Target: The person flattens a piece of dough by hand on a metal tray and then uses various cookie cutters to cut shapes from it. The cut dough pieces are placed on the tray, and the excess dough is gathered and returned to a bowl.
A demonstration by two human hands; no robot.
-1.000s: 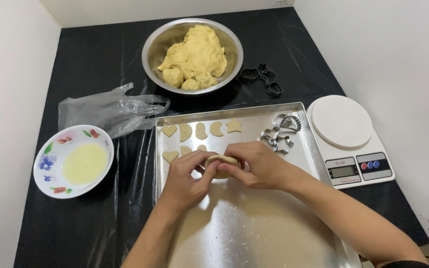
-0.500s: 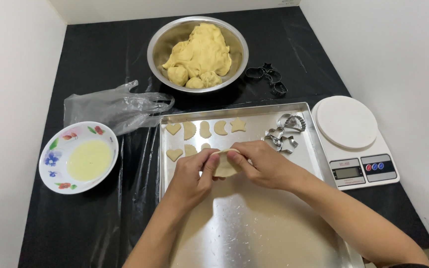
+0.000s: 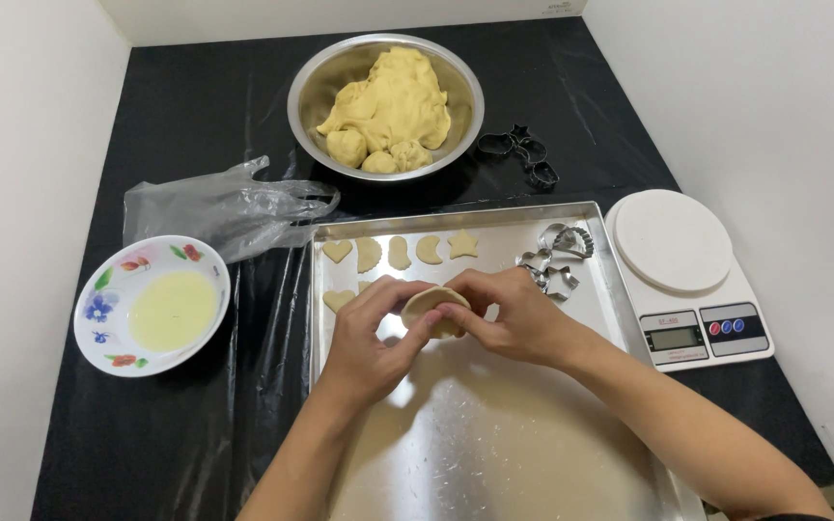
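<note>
1. The flattened dough piece (image 3: 433,309) sits between both hands, above the metal baking tray (image 3: 494,444). It is a rounded disc tilted up off the tray, its broad face turned up and toward the far side; its long axis runs roughly left to right.
2. The tray lies on a table covered in black plastic sheet (image 3: 195,116), with white walls on three sides.
3. Beyond the hands, cut dough shapes (image 3: 398,251) lie in a row on the tray; a steel bowl of dough (image 3: 386,106) stands farther off.
4. The left hand (image 3: 371,338) is curled partly closed, fingertips pinching the disc's left edge.
5. The right hand (image 3: 509,314) is likewise curled, fingers gripping the disc's right edge.
</note>
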